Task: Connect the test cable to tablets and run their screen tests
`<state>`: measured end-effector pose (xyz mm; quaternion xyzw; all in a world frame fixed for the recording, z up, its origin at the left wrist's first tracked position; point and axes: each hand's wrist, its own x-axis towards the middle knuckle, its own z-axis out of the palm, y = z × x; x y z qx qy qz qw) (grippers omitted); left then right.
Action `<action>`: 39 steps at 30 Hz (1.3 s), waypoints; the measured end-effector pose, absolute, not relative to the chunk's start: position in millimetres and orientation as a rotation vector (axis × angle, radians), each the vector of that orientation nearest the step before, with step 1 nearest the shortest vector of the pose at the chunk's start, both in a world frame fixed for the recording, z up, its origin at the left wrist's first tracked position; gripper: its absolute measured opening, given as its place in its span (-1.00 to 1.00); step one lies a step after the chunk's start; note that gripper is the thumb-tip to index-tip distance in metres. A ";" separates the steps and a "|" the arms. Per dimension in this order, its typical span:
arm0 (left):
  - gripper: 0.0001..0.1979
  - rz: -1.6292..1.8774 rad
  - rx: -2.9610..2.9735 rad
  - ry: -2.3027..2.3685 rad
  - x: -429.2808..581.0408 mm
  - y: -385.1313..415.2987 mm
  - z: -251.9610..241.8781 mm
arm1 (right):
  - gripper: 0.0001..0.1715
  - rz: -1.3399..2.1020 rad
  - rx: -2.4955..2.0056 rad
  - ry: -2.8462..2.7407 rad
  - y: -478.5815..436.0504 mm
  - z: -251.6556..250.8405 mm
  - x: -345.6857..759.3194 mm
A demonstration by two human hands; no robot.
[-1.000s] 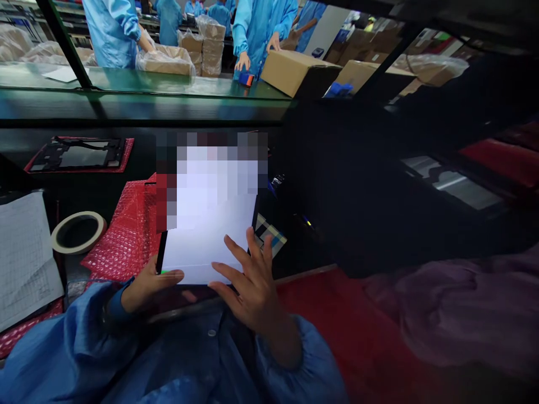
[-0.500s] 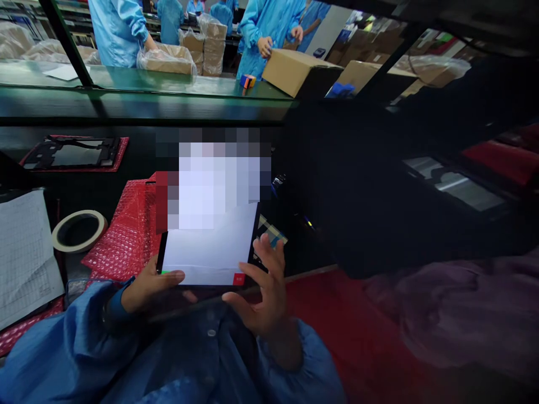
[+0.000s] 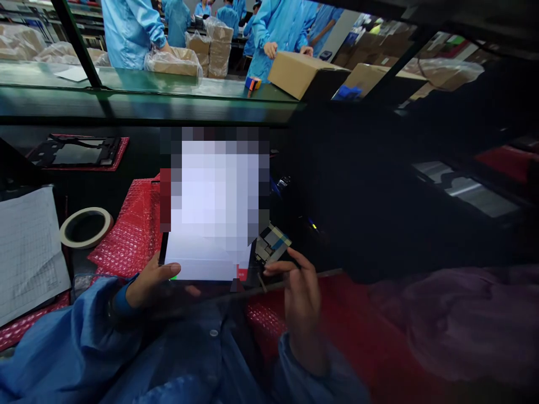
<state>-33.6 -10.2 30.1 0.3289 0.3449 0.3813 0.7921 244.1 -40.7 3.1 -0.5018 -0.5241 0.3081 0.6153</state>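
A tablet (image 3: 202, 264) with a lit, mostly white screen is tilted up in front of me; its upper part is pixelated. Small green and red patches show at the screen's lower corners. My left hand (image 3: 154, 279) grips the tablet's lower left corner, thumb on the front and fingers behind. Off the tablet's lower right side, my right hand (image 3: 301, 297) is in the air with nothing in it, index finger extended and the others loosely bent. Just beyond its fingertips lies a small flat part with yellow and blue tape (image 3: 273, 244).
Red bubble wrap (image 3: 126, 230), a roll of tape (image 3: 86, 227) and a printed sheet (image 3: 31, 252) lie at left. Behind them is a black frame part (image 3: 80, 151) on red wrap. Across a green bench (image 3: 138, 84), people in blue coats handle cardboard boxes (image 3: 303, 70).
My right hand has moved right, away from the tablet's lower right corner, uncovering the taped part. My left hand keeps its hold. The view has shifted slightly.
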 end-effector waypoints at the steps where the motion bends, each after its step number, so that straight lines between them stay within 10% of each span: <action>1: -0.69 0.828 0.699 0.740 -33.5 -9.7 30.2 | -0.59 0.844 -1.097 -1.214 -41.9 6.7 244.8; 9: -0.70 0.855 0.660 0.773 -32.5 -8.6 31.6 | -0.49 1.393 -0.840 -1.266 -32.4 32.7 232.3; 16: -0.63 0.870 0.661 0.678 -29.9 -6.6 28.9 | -0.47 1.006 -0.766 -1.048 -5.0 39.1 198.8; 26: -0.37 0.928 0.457 0.494 -25.4 -14.4 18.4 | -0.43 -0.252 -0.908 -2.193 -39.3 23.0 132.0; 39: -0.52 1.075 0.649 0.637 -30.7 -5.2 26.7 | -0.58 0.144 -1.395 -1.419 4.5 0.8 217.1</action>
